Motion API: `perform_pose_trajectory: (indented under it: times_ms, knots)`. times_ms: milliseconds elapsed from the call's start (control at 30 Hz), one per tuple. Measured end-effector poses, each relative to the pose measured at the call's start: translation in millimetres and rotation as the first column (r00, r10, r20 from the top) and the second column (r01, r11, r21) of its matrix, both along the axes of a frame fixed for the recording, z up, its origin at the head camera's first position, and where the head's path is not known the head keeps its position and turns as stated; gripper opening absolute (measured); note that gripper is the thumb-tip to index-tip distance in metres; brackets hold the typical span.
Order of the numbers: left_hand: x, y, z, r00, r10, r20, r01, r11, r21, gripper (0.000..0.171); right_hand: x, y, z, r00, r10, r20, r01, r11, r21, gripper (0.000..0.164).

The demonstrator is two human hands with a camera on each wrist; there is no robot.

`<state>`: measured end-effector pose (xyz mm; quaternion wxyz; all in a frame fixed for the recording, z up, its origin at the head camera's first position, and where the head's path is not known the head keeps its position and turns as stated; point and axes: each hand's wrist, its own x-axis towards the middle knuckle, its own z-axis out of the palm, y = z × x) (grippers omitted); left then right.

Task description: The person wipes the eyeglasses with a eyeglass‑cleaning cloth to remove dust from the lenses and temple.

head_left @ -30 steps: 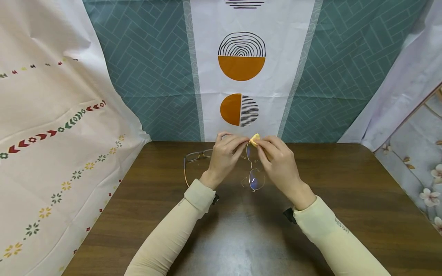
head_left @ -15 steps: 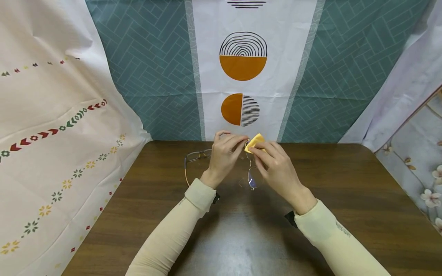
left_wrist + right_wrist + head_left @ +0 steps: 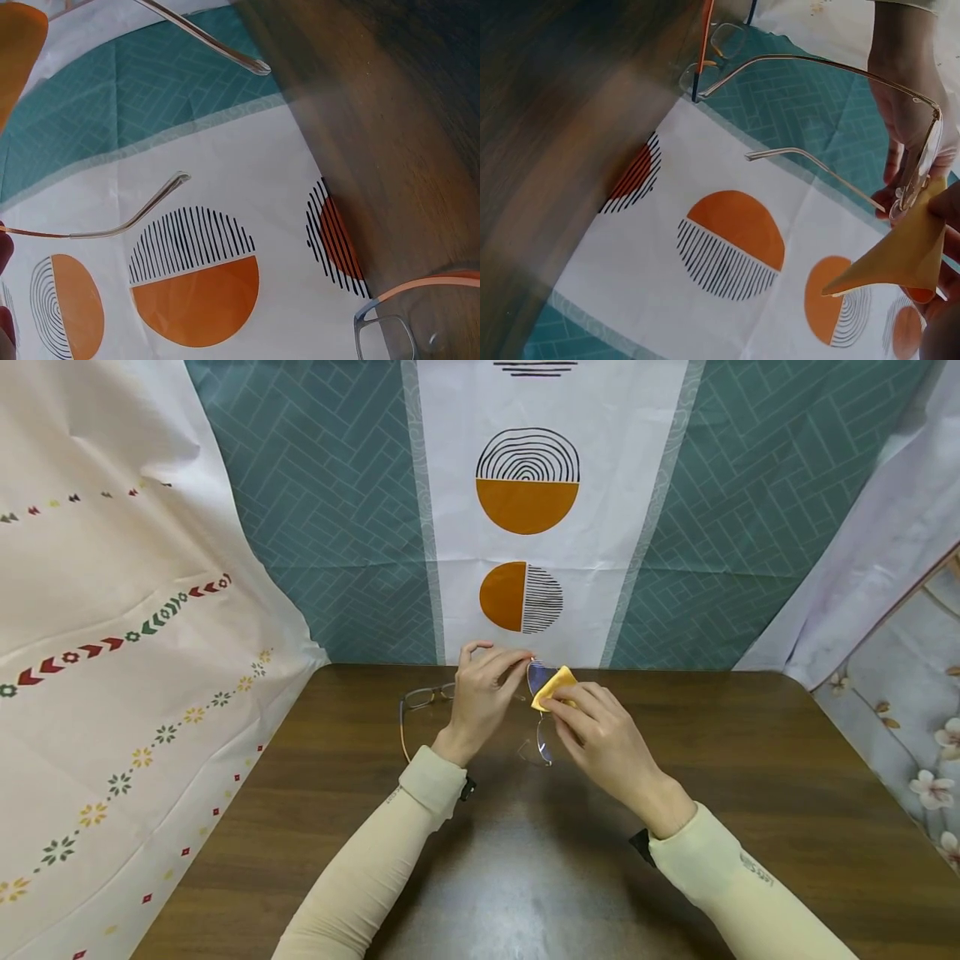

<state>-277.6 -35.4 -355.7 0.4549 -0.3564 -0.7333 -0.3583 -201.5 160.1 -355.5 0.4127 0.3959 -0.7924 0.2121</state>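
Note:
My left hand [image 3: 483, 702] pinches one end of a pair of thin gold-rimmed eyeglasses [image 3: 538, 678], which hang with one lens below the other above the table. In my right hand [image 3: 606, 739] a yellow cleaning cloth [image 3: 558, 687] is pinched, overlapping the upper lens close to the bridge. The right wrist view shows the cloth [image 3: 896, 251] folded against the rim, with the left hand [image 3: 909, 124] behind the eyeglasses. Both temple arms stick out away from the lenses; one temple arm [image 3: 217, 43] and its clear tip cross the left wrist view.
A second pair of eyeglasses [image 3: 402, 727], dark-framed with orange-brown temple arms, lies on the brown wooden table [image 3: 322, 793] left of the hands, partly hidden by the left one. A patterned curtain [image 3: 352, 510] hangs right behind the table's back edge, and pale cloth [image 3: 112, 610] drapes the left side.
The right hand and cloth have slid downward from the top end of the eyeglasses toward the bridge, uncovering part of the upper lens. My left hand has risen slightly, still pinching the same end.

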Motion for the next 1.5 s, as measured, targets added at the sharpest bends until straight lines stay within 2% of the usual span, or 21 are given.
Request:
perform_pose_trajectory:
  times_ms: [100,167,200,267,333,367,400,467,533,600,667,767,833,933,1067,1500]
  knots:
    - [-1.0,-0.4,-1.2,1.000,0.003,-0.001,-0.003,1.000,0.004,0.011,1.0,2.6,-0.7,0.997,0.026,0.077,-0.022,0.998,-0.054,0.036]
    - [-1.4,-1.1,-2.4,1.000,0.003,0.000,-0.003,1.000,0.006,0.011,1.8,5.3,0.8,0.976,0.063,0.208,-0.030,0.987,-0.157,0.029]
    - [-1.5,-1.5,-2.8,1.000,0.002,0.001,-0.002,1.000,0.006,0.011,1.9,7.4,2.2,0.951,0.086,0.296,-0.018,0.974,-0.226,0.025]
    - [-1.5,-2.0,-3.3,1.000,-0.001,0.005,0.001,1.000,0.005,0.011,1.2,12.5,6.6,0.875,0.142,0.463,0.046,0.927,-0.371,0.017]
    - [-1.0,-2.3,-3.5,1.000,-0.008,0.008,0.008,1.000,0.007,0.011,-0.9,18.6,12.2,0.793,0.180,0.582,0.136,0.879,-0.457,0.016]
    - [-0.8,-2.4,-3.5,1.000,-0.013,0.011,0.012,1.000,0.008,0.011,-2.3,21.4,15.1,0.760,0.180,0.624,0.180,0.865,-0.469,0.016]
    - [-0.1,-2.5,-3.5,1.000,-0.017,0.013,0.017,1.000,0.007,0.011,-4.1,23.8,17.7,0.739,0.170,0.652,0.211,0.861,-0.463,0.018]
    - [1.1,-2.5,-3.6,1.000,-0.025,0.016,0.025,1.000,0.006,0.011,-6.6,26.5,22.0,0.728,0.135,0.672,0.244,0.865,-0.438,0.019]
    - [2.0,-2.3,-4.6,0.999,-0.036,0.020,0.036,0.999,0.002,0.012,-8.0,25.4,25.4,0.755,0.085,0.650,0.259,0.872,-0.415,0.018]
    - [3.0,-1.6,-5.6,0.999,-0.041,0.026,0.042,0.999,-0.007,0.012,-9.2,20.6,27.1,0.807,0.043,0.589,0.256,0.873,-0.414,0.016]
    - [3.8,-0.5,-6.9,0.998,-0.048,0.029,0.048,0.999,-0.016,0.013,-9.6,13.5,27.5,0.871,0.002,0.492,0.227,0.886,-0.405,0.014]
    - [4.7,1.7,-8.5,0.999,-0.047,0.024,0.047,0.999,-0.026,0.013,-10.7,2.8,24.0,0.950,-0.044,0.308,0.150,0.933,-0.327,0.015]
    - [5.0,3.3,-9.5,0.999,-0.046,0.021,0.046,0.999,-0.026,0.013,-11.2,-2.1,19.8,0.978,-0.053,0.200,0.103,0.963,-0.247,0.019]
    - [5.3,4.8,-10.3,0.999,-0.040,0.019,0.040,0.999,-0.018,0.013,-11.7,-5.6,13.7,0.994,-0.052,0.097,0.067,0.986,-0.153,0.026]
    - [6.1,4.7,-9.7,0.999,-0.031,0.009,0.031,1.000,-0.003,0.012,-11.9,-5.4,9.7,0.997,-0.058,0.046,0.062,0.994,-0.091,0.032]
    - [5.5,2.0,-8.3,1.000,0.008,0.010,-0.008,1.000,0.002,0.011,-5.7,2.4,-1.5,0.998,-0.031,0.056,0.036,0.996,-0.087,0.032]
